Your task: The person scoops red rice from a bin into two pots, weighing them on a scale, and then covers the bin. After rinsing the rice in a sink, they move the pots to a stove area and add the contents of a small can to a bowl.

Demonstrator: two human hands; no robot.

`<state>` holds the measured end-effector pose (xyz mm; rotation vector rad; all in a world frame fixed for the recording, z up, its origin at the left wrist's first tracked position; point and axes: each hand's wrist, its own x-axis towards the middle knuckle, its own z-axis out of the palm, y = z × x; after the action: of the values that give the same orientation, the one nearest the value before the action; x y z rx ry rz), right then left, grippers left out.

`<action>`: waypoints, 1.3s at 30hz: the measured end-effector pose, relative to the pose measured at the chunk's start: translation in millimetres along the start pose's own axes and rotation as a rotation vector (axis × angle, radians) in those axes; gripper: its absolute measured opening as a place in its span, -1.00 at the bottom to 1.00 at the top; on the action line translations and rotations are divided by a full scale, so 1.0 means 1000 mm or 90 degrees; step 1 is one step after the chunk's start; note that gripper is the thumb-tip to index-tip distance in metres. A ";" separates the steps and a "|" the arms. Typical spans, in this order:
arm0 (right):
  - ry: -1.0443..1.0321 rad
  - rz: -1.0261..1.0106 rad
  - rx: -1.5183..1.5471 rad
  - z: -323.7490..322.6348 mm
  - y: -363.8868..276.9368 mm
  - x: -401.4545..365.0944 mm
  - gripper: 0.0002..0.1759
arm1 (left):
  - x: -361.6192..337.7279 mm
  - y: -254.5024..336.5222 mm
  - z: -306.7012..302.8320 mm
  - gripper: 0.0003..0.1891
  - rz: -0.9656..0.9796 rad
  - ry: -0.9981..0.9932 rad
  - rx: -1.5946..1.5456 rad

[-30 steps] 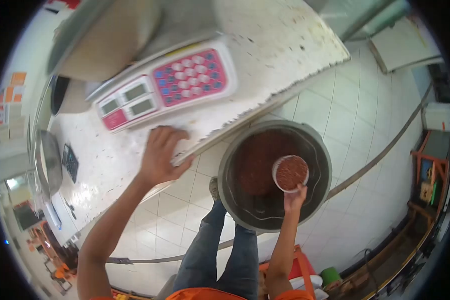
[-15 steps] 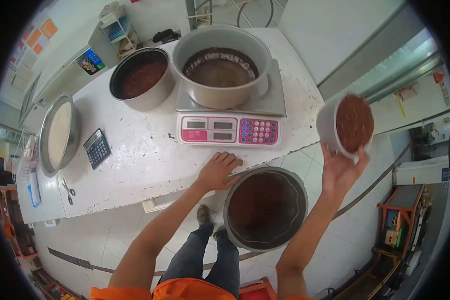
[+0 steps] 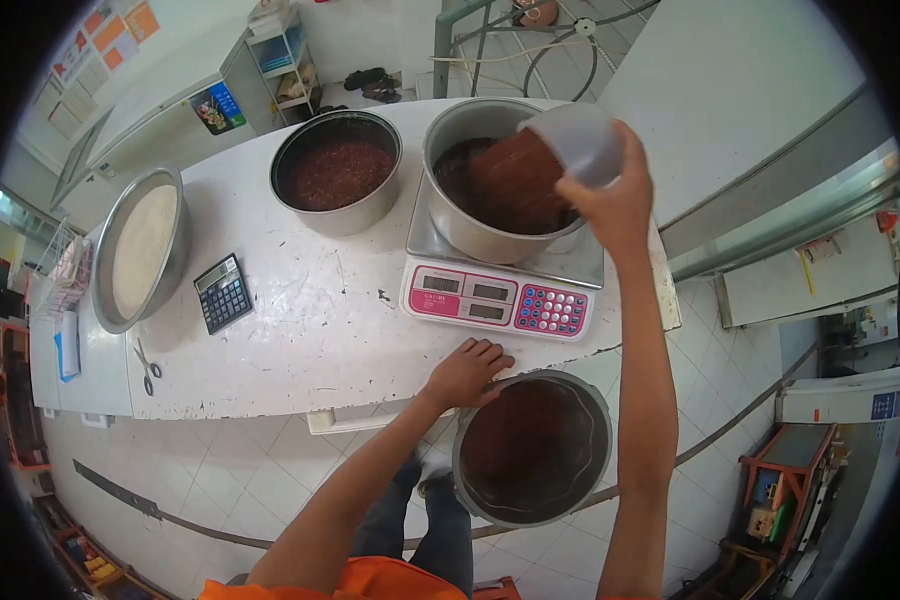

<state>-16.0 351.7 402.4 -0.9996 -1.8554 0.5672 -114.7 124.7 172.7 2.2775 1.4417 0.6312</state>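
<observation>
My right hand (image 3: 615, 195) grips a small light-coloured container (image 3: 582, 143), tipped over the large metal pot (image 3: 505, 240). Reddish-brown granular material (image 3: 515, 172) falls from it into the pot, which stands on the steel plate of a pink and white scale (image 3: 500, 300). My left hand (image 3: 469, 374) lies at the table's front edge, beside the rim of a large grey bucket (image 3: 531, 515). Its fingers rest on the tabletop, slightly bent, and hold nothing. Dark brown material shows inside the bucket.
A second pot (image 3: 345, 215) of reddish-brown material stands left of the scale on the white table (image 3: 300, 330). Farther left are a calculator (image 3: 224, 293), scissors (image 3: 148, 368) and a metal basin (image 3: 178, 245) with pale contents. A wall (image 3: 720, 100) rises behind the table's right side.
My right hand has moved left from beyond the table's right side to above the pot, and the filled container is now tipped. The camera view has shifted. My left hand stays at the table edge.
</observation>
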 end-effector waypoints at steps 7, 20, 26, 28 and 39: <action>-0.047 -0.415 -0.313 0.021 -0.018 -0.003 -0.17 | 0.002 -0.001 0.002 -0.55 0.009 0.016 0.008; 0.425 -0.035 -0.109 -0.053 0.045 -0.138 0.03 | 0.008 0.005 0.005 -0.55 -0.009 -0.009 0.046; 0.399 0.458 -0.217 -0.083 0.166 -0.396 0.00 | 0.015 0.004 0.018 -0.61 -0.024 -0.005 0.055; 0.314 0.592 -0.287 -0.073 0.208 -0.487 0.02 | 0.018 0.009 0.020 -0.63 -0.040 -0.027 0.075; 0.052 0.757 -0.370 0.040 0.481 -0.711 0.08 | 0.009 -0.005 0.046 -0.52 -0.025 -0.031 0.187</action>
<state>314.5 36.9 -324.9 -2.4914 -1.1888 0.6220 -89.2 131.9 133.2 2.4546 1.6435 0.3686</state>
